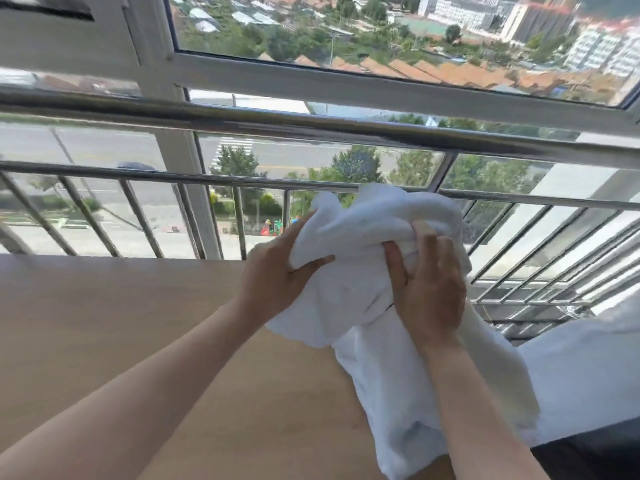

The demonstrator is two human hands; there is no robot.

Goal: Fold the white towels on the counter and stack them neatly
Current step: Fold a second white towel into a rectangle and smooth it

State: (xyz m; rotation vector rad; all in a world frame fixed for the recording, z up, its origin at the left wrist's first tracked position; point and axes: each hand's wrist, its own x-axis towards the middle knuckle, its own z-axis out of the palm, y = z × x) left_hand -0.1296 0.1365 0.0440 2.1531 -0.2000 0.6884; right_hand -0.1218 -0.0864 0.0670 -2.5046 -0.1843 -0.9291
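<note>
I note the wooden counter point(121, 341) showing no folded stack, more white cloth point(581, 368) heaped at right, one bunched white towel point(363, 230) raised over the counter's far edge, left hand point(273, 278) and right hand point(429, 282) both clutching it, so I judge folding barely started.

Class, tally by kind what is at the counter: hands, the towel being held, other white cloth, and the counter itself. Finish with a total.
Hands: 2 (left hand, right hand)
Held towel: 1
Other white cloth, far right: 1
Wooden counter: 1
Total: 5
</note>
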